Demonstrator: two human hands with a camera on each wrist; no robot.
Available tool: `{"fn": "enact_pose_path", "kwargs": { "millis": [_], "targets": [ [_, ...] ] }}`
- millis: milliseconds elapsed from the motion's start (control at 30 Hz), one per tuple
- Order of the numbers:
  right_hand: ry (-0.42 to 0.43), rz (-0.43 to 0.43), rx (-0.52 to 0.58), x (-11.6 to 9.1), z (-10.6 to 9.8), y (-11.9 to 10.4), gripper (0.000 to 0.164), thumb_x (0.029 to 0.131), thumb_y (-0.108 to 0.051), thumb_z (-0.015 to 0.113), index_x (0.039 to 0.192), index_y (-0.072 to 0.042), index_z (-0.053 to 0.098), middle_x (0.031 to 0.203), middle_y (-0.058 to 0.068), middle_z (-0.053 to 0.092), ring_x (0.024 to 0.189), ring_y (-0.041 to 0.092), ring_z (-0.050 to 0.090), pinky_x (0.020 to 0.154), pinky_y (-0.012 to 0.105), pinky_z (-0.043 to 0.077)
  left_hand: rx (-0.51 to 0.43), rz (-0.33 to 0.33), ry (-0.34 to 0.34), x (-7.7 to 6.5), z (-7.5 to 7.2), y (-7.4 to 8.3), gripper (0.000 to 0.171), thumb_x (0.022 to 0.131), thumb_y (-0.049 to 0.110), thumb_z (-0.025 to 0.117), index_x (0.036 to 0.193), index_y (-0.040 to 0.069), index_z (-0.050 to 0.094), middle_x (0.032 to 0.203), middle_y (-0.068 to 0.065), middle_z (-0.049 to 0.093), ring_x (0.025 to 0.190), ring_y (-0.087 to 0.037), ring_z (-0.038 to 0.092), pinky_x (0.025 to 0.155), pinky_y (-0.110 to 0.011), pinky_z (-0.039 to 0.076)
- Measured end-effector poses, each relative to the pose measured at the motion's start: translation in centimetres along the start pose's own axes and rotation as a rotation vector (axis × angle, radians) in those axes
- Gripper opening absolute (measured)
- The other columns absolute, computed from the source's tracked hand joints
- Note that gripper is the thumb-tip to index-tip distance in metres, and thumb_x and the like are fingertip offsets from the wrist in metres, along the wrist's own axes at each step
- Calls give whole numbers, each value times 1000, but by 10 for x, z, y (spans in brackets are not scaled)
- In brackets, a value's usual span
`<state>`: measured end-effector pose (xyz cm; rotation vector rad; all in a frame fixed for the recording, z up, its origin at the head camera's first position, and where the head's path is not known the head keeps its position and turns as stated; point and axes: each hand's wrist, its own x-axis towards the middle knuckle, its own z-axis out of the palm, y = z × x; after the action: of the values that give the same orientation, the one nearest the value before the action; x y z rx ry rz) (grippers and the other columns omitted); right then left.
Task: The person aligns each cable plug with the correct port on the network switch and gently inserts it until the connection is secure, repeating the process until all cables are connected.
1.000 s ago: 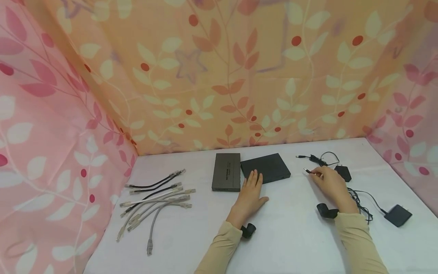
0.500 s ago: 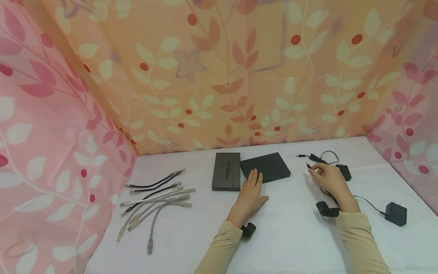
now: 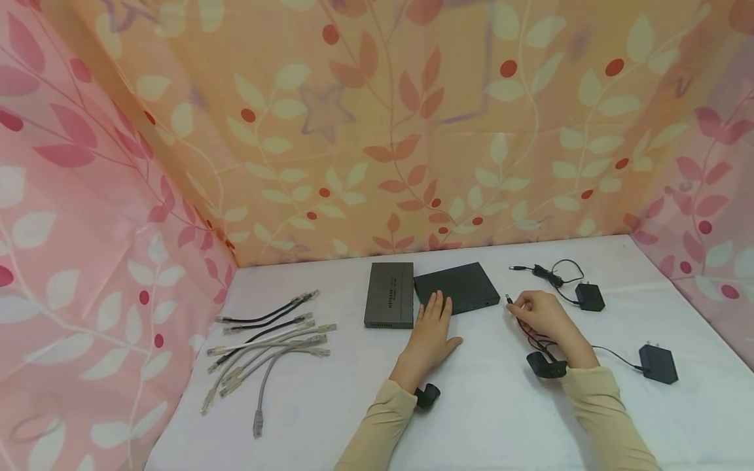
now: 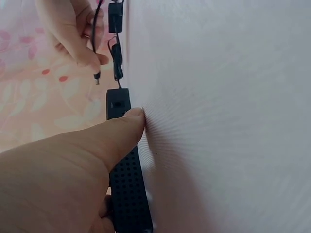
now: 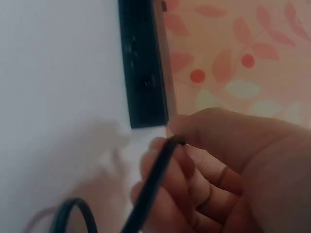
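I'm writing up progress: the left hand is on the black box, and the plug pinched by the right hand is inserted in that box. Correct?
Not quite: the plug isn't inserted in the black box. The left wrist view shows its tip free, apart from the box.

Leaf-print cloth walls (image 3: 377,131) beside a white table (image 3: 495,418) suggest a booth.

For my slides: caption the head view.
Left hand touching a black box, right hand pinching a plug-tipped black cable.
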<state>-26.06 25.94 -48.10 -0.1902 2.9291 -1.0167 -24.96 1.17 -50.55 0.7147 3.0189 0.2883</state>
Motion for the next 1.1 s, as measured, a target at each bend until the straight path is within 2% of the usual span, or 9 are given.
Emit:
{"fn": "enact_pose_path", "kwargs": {
  "millis": [167, 333, 1100],
  "targets": [
    [-83, -11, 57, 3, 14, -6, 21, 89, -18, 60, 74, -4, 58, 49, -4, 53, 42, 11, 52, 43, 25, 44, 9, 4, 9, 1, 2, -1, 81, 88, 49, 55, 148, 9, 18, 155, -13, 10, 143, -24, 6, 113, -43, 16],
    [-105, -10, 87, 4, 23, -8, 20, 89, -17, 61, 74, -4, 58, 49, -3, 52, 42, 12, 51, 42, 26, 44, 9, 6, 23, 0, 2, -1, 81, 88, 49, 56, 148, 9, 20, 155, -13, 13, 143, -24, 8, 113, -43, 17],
    [25, -9, 80, 8, 41, -11, 20, 88, -16, 62, 73, -5, 58, 46, -3, 48, 40, 12, 46, 41, 24, 38, 27, 8, 14, 1, -2, 0, 79, 89, 48, 55, 147, 6, 22, 154, -14, 13, 143, -25, 9, 114, -41, 16]
  ]
}}
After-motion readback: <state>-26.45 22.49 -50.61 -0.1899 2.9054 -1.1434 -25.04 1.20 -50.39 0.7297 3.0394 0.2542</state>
